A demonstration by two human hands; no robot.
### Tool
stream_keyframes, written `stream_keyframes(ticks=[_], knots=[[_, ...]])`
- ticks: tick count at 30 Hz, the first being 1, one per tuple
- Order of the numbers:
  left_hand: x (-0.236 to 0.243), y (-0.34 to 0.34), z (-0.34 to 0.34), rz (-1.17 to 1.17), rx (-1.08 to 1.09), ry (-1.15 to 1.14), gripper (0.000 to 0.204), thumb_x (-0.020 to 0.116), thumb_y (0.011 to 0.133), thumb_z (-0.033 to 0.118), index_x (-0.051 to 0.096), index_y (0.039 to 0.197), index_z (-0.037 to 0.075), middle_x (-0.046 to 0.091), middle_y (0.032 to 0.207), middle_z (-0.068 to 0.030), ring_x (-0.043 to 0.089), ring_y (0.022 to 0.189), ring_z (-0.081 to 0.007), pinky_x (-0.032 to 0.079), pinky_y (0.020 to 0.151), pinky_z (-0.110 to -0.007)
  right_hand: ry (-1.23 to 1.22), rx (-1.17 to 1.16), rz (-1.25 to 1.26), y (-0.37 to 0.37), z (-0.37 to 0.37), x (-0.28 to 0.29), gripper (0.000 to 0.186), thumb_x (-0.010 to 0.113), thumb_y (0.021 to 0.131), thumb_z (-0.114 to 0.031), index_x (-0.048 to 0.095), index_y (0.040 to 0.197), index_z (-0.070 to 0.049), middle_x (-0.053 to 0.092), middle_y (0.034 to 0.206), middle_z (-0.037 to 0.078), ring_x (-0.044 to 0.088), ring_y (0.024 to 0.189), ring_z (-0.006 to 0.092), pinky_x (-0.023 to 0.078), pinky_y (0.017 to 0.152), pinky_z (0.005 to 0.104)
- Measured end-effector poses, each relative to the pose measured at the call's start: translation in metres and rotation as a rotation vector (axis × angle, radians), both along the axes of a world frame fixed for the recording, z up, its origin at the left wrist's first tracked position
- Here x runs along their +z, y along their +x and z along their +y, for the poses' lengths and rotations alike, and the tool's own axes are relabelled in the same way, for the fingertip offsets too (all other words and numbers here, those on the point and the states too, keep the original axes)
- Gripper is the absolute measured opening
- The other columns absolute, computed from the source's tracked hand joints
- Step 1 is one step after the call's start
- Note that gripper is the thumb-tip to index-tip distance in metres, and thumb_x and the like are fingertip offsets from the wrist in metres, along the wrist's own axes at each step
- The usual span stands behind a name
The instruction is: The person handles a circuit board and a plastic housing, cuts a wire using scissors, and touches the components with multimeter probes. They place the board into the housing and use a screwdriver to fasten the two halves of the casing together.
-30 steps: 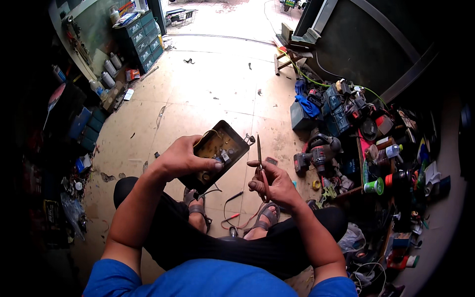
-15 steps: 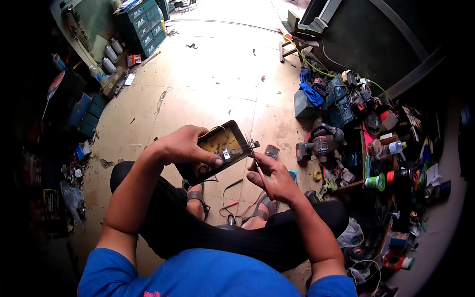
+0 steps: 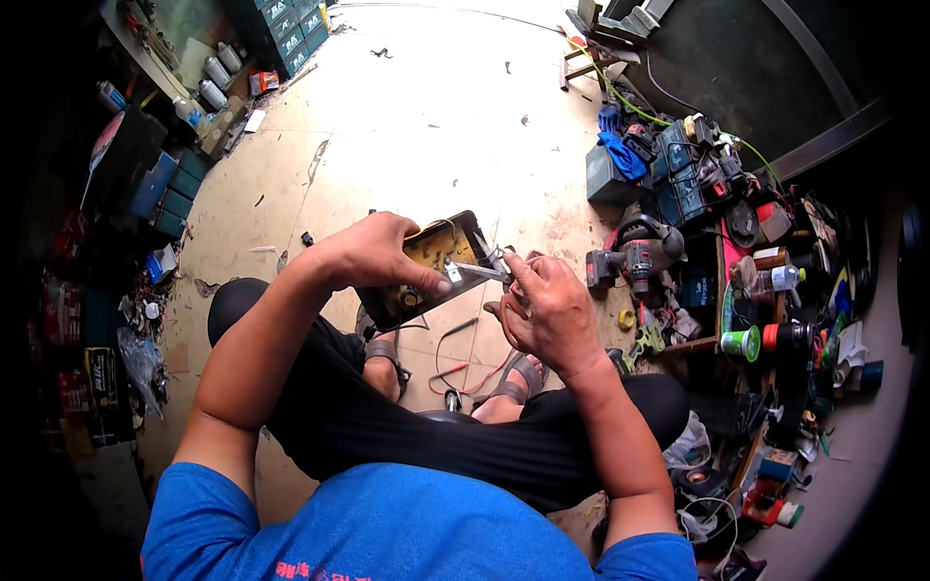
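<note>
Between my knees, my left hand grips an open black rectangular case by its left side. The thumb reaches over the rim, onto or just above the inside. Yellowish-brown material lines the case, with a small metal piece near my thumb and a yellow wire along the upper edge. At the case's right end, my right hand is closed around scissors with reddish handles. Their silver blades are spread apart over that end; what lies between them is too small to make out.
Red and black test leads lie on the floor between my sandalled feet. To the right are a cordless power tool, a grey box with a blue glove and cluttered shelves. Spray cans and stacked boxes stand at the far left.
The scissors have opened and swung their blades across the case's right end. My right hand has turned over and moved slightly upward. The case has shifted a little right; my left hand keeps its grip.
</note>
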State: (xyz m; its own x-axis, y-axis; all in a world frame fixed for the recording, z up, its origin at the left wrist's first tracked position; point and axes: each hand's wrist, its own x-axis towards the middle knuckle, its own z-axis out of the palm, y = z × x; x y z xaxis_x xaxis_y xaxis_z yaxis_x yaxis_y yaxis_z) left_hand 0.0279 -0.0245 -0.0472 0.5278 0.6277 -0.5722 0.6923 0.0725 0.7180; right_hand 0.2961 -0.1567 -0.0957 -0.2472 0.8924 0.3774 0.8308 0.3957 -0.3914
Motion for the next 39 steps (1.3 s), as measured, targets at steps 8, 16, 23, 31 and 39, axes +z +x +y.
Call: stream_keyframes(ticks=[8,16,23,31,39], knots=[[-0.009,-0.001,0.000,-0.033,0.100,0.014,0.077,0.103,0.068,0.048,0.074,0.110,-0.010,0.076,0.092,-0.0174,0.074,0.082,-0.0231,0.062,0.076,-0.037,-0.016,-0.053,-0.031,-0.008,0.002,-0.015,0.045,0.082,0.086,-0.018,0.070,0.125,0.001,0.065,0.086,0.016,0.067,0.079,0.0332,0.057,0.071,0.0439],[-0.006,0.000,-0.001,0.000,0.082,0.038,0.069,0.101,0.070,0.044,0.073,0.107,-0.008,0.075,0.089,-0.0140,0.072,0.079,-0.0196,0.061,0.073,-0.034,0.016,-0.065,-0.015,-0.012,0.005,-0.022,0.043,0.087,0.087,-0.023,0.068,0.121,-0.004,0.063,0.079,0.014,0.066,0.070,0.0347,0.054,0.061,0.0475],[-0.006,0.000,-0.006,-0.003,0.065,0.079,0.070,0.102,0.070,0.045,0.073,0.105,-0.007,0.074,0.087,-0.0134,0.070,0.078,-0.0191,0.060,0.073,-0.034,0.058,-0.075,-0.052,-0.017,0.010,-0.021,0.034,0.085,0.088,-0.020,0.068,0.113,-0.006,0.061,0.072,0.011,0.065,0.064,0.0336,0.053,0.057,0.0457],[0.001,0.000,-0.004,-0.016,0.136,0.005,0.072,0.102,0.071,0.044,0.073,0.113,-0.007,0.075,0.091,-0.0130,0.073,0.083,-0.0182,0.061,0.076,-0.033,0.026,-0.075,-0.012,-0.011,0.006,-0.035,0.027,0.081,0.092,-0.021,0.068,0.109,-0.004,0.067,0.071,0.012,0.070,0.064,0.0309,0.055,0.058,0.0438],[-0.006,-0.014,0.005,-0.242,0.299,-0.009,0.074,0.101,0.075,0.043,0.070,0.117,-0.010,0.077,0.096,-0.0164,0.077,0.082,-0.0207,0.065,0.073,-0.034,-0.263,-0.445,0.573,0.002,0.016,-0.031,0.045,0.088,0.096,-0.030,0.072,0.126,0.000,0.069,0.072,0.007,0.064,0.059,0.0123,0.051,0.057,0.0329]])
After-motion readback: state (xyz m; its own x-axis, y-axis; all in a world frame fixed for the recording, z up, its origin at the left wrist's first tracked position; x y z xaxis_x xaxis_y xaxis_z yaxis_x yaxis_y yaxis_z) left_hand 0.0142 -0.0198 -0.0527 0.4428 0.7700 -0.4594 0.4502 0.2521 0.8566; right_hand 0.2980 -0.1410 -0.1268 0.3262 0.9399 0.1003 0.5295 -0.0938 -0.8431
